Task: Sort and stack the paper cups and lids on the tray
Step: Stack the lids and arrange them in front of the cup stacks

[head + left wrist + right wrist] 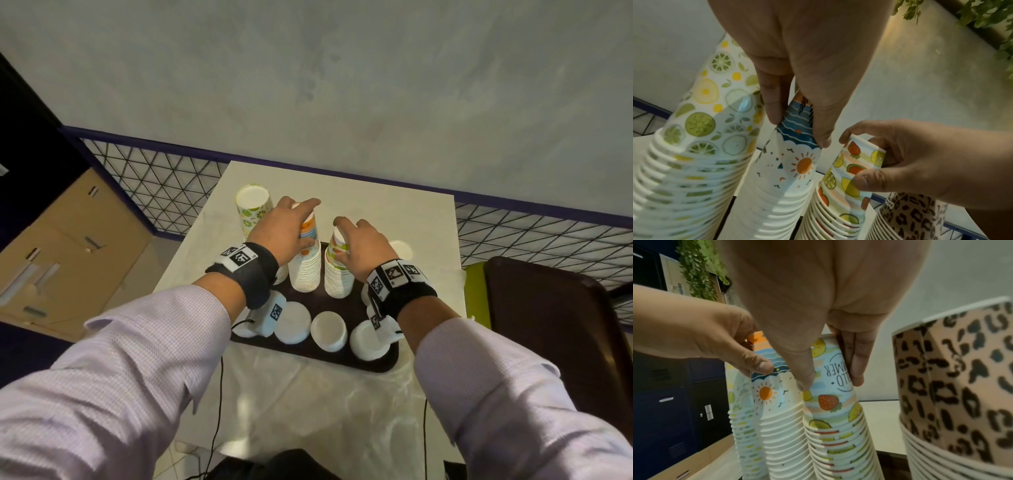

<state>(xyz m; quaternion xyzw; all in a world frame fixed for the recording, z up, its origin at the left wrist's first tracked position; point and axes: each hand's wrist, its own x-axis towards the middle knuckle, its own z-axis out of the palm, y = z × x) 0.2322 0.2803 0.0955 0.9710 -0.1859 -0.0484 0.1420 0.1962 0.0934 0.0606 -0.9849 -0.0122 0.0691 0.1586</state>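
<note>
On the dark tray (342,358) stand stacks of upturned paper cups. My left hand (291,226) grips the top cup of the sun-and-sea stack (306,270), thumb and fingers pinching its sides (797,128). My right hand (356,243) grips the top cup of the fruit-print stack (339,277), fingers curled round it (831,378). A citrus-print stack (252,209) stands at the left, and a leopard-print stack (953,386) at the right. White lid piles (293,322) sit along the tray's front.
The small white table (394,212) ends just behind the stacks, with wire mesh fencing (164,185) beyond. A second brown tray (555,325) lies to the right, and a cardboard box (68,246) sits on the floor at the left.
</note>
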